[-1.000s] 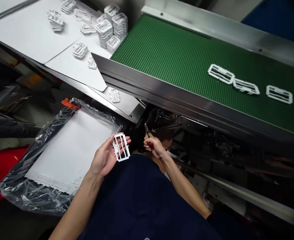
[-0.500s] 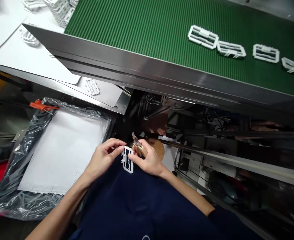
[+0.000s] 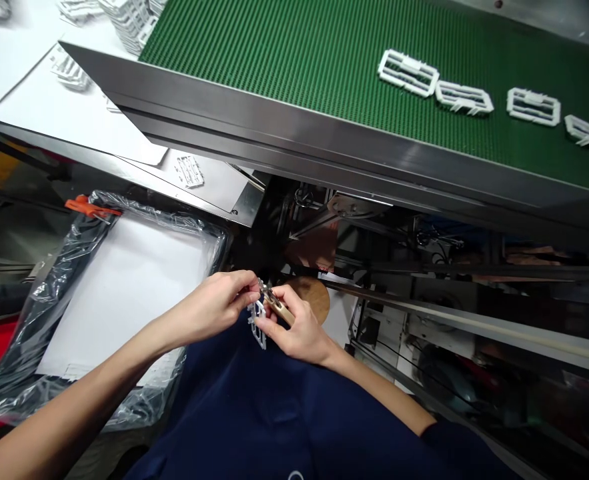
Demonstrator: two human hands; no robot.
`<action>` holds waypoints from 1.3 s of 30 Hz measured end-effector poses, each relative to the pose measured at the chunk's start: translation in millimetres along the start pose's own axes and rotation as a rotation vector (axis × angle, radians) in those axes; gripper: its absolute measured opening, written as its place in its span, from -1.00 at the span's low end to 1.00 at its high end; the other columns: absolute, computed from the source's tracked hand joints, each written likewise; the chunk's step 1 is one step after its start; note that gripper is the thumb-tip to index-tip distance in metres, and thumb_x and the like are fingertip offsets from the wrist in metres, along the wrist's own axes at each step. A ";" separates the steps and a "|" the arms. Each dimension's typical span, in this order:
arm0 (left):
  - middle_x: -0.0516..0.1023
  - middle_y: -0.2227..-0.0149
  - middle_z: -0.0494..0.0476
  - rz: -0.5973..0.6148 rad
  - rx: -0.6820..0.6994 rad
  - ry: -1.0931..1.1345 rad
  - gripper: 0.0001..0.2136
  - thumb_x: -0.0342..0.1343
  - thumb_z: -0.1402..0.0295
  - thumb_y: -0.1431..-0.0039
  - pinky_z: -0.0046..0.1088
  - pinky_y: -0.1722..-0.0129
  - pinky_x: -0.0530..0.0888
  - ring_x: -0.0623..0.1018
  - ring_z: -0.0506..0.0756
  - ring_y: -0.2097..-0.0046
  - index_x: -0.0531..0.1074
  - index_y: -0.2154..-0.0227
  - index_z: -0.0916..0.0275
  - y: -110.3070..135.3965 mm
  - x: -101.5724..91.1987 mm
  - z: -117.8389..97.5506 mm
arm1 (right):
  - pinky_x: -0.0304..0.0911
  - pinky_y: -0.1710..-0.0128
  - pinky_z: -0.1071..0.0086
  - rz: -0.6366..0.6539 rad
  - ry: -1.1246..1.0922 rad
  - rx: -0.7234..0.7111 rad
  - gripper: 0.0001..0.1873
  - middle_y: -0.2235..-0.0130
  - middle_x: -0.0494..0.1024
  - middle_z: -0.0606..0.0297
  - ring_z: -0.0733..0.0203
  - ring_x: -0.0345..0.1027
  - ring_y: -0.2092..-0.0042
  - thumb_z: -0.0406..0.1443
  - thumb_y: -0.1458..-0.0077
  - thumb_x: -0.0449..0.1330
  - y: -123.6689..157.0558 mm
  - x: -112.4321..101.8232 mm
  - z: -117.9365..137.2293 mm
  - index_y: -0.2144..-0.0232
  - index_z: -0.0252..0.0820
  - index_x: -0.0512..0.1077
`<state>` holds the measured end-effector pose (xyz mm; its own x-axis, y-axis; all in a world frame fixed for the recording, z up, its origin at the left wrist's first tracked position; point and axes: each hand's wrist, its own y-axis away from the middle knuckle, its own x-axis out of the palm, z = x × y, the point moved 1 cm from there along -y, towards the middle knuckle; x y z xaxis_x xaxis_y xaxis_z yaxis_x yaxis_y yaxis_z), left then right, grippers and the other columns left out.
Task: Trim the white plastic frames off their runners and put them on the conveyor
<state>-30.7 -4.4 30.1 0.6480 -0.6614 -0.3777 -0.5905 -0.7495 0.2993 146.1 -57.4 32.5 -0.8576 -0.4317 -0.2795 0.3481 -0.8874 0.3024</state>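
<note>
My right hand (image 3: 301, 327) is closed around a pair of nippers (image 3: 280, 310) with tan handles and metal jaws pointing up and left. Its thumb also presses on a small white plastic frame (image 3: 257, 328) with open slots, which hangs tilted in front of the dark blue shirt. My left hand (image 3: 227, 303) is closed in a pinch just above the frame's top end, with its fingertips against the tip of the nippers. What those fingertips grip is hidden.
A green ribbed conveyor belt (image 3: 284, 60) carries several white frames (image 3: 408, 72) behind a metal side rail (image 3: 274, 130). Stacked white frames (image 3: 127, 23) stand on the table at left. Below is a plastic-lined box (image 3: 74, 280) with white paper and an orange clamp (image 3: 91, 208).
My left hand has shifted from the frame's upper left corner to the nippers' tip, its wrist turned. The frame now sits more edge-on. The right hand keeps its hold.
</note>
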 end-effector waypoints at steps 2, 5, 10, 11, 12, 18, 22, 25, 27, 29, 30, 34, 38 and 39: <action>0.42 0.52 0.01 -0.017 0.008 -0.026 -0.90 -0.04 0.44 -0.16 -0.49 0.52 0.23 0.37 0.03 0.51 0.35 0.42 0.23 0.8 2.0 -0.1 | 0.25 0.32 0.45 0.004 0.016 -0.002 -0.74 0.41 0.40 0.43 0.35 0.33 0.40 -0.21 -0.06 0.17 2.3 0.1 1.2 0.20 -0.12 0.23; 0.40 0.53 0.02 -0.014 0.000 0.005 -0.90 -0.06 0.46 -0.14 -0.48 0.52 0.21 0.36 0.04 0.51 0.31 0.45 0.23 1.3 4.7 -0.6 | 0.27 0.31 0.45 0.042 0.023 0.002 -0.73 0.36 0.44 0.39 0.34 0.36 0.38 -0.16 -0.08 0.16 4.8 -5.8 3.5 0.20 -0.11 0.22; 0.27 0.58 -0.02 0.034 -0.045 0.065 -0.83 -0.08 0.41 -0.17 -0.47 0.54 0.17 0.26 0.03 0.52 0.20 0.54 0.21 -0.6 5.3 -2.9 | 0.25 0.18 0.39 0.072 0.245 0.008 -0.67 0.21 0.48 0.29 0.27 0.38 0.22 -0.13 -0.13 0.11 6.2 -37.0 3.9 0.08 -0.12 0.24; 0.25 0.58 -0.02 0.040 -0.052 0.071 -0.83 -0.08 0.41 -0.17 -0.47 0.54 0.16 0.25 0.03 0.52 0.19 0.54 0.21 -0.8 5.1 -3.1 | 0.24 0.15 0.37 0.090 0.325 -0.012 -0.65 0.18 0.48 0.25 0.25 0.37 0.18 -0.14 -0.14 0.10 5.9 -44.4 4.0 0.05 -0.13 0.26; 0.26 0.57 -0.02 0.047 -0.056 0.077 -0.83 -0.08 0.41 -0.18 -0.46 0.53 0.16 0.25 0.03 0.51 0.19 0.53 0.21 -0.9 5.0 -3.0 | 0.22 0.12 0.35 0.115 0.410 -0.035 -0.64 0.15 0.47 0.23 0.22 0.35 0.15 -0.15 -0.14 0.10 5.4 -51.4 4.2 0.04 -0.14 0.27; 0.25 0.54 -0.02 0.082 -0.064 0.096 -0.83 -0.11 0.38 -0.21 -0.46 0.51 0.17 0.23 0.03 0.49 0.17 0.51 0.21 0.5 5.6 -3.2 | 0.14 0.12 0.30 0.257 0.808 -0.074 -0.64 0.19 0.47 0.21 0.16 0.31 0.15 -0.16 -0.08 0.13 -2.6 -75.4 12.0 0.07 -0.14 0.36; 0.26 0.54 -0.02 0.082 -0.070 0.093 -0.84 -0.11 0.36 -0.22 -0.47 0.50 0.18 0.23 0.03 0.49 0.20 0.48 0.21 0.4 6.7 -5.2 | 0.11 0.20 0.32 0.331 0.915 -0.079 -0.64 0.25 0.46 0.24 0.17 0.31 0.20 -0.16 -0.08 0.12 -9.7 -79.1 21.2 0.06 -0.11 0.36; 0.27 0.53 -0.02 0.079 -0.074 0.101 -0.84 -0.12 0.36 -0.23 -0.47 0.50 0.19 0.23 0.03 0.48 0.21 0.47 0.21 0.3 7.6 -6.6 | 0.09 0.23 0.33 0.375 0.960 -0.103 -0.61 0.28 0.45 0.24 0.17 0.29 0.23 -0.16 -0.07 0.12 -13.3 -80.7 27.1 0.04 -0.12 0.36; 0.26 0.53 -0.02 0.077 -0.074 0.109 -0.84 -0.11 0.36 -0.23 -0.47 0.51 0.18 0.23 0.03 0.49 0.20 0.48 0.21 0.2 8.0 -7.3 | 0.08 0.24 0.32 0.399 0.982 -0.116 -0.59 0.28 0.44 0.23 0.17 0.28 0.24 -0.16 -0.07 0.12 -15.1 -81.8 30.3 0.03 -0.13 0.35; 0.26 0.53 -0.02 0.080 -0.070 0.114 -0.85 -0.11 0.37 -0.22 -0.47 0.51 0.18 0.23 0.03 0.49 0.20 0.47 0.21 -0.4 8.3 -7.6 | 0.08 0.24 0.31 0.415 1.010 -0.128 -0.59 0.28 0.43 0.22 0.16 0.27 0.25 -0.15 -0.06 0.12 -16.7 -82.8 33.4 0.03 -0.13 0.35; 0.26 0.53 -0.02 0.084 -0.068 0.116 -0.85 -0.11 0.37 -0.22 -0.47 0.51 0.17 0.22 0.02 0.49 0.20 0.47 0.21 -0.8 8.5 -7.7 | 0.08 0.25 0.30 0.419 1.027 -0.133 -0.59 0.28 0.43 0.21 0.15 0.27 0.26 -0.15 -0.06 0.12 -17.5 -83.3 35.0 0.04 -0.13 0.35; 0.23 0.53 -0.04 0.102 -0.065 0.121 -0.84 -0.11 0.38 -0.22 -0.48 0.52 0.17 0.20 0.02 0.48 0.17 0.48 0.21 -3.7 9.0 -7.4 | 0.09 0.25 0.24 0.424 1.114 -0.168 -0.65 0.29 0.41 0.17 0.11 0.28 0.26 -0.15 -0.05 0.13 -20.9 -84.9 42.8 0.11 -0.14 0.36; 0.22 0.53 -0.05 0.124 -0.071 0.138 -0.83 -0.10 0.36 -0.23 -0.47 0.51 0.17 0.20 0.02 0.48 0.17 0.49 0.21 -7.0 9.0 -7.7 | 0.12 0.19 0.18 0.435 1.185 -0.215 -0.71 0.28 0.41 0.12 0.04 0.30 0.23 -0.17 -0.02 0.17 -25.0 -86.3 52.8 0.21 -0.18 0.38; 0.22 0.53 -0.05 0.130 -0.075 0.139 -0.84 -0.10 0.36 -0.23 -0.47 0.51 0.17 0.20 0.01 0.48 0.17 0.48 0.21 -7.8 8.9 -7.9 | 0.13 0.19 0.17 0.445 1.201 -0.224 -0.72 0.29 0.41 0.11 0.03 0.31 0.22 -0.16 -0.01 0.18 -26.2 -86.7 55.5 0.24 -0.18 0.39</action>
<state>-16.5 -4.6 31.3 0.6323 -0.7461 -0.2086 -0.6389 -0.6545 0.4043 190.4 12.3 99.4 0.1794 -0.4651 -0.8669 0.6688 -0.5886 0.4542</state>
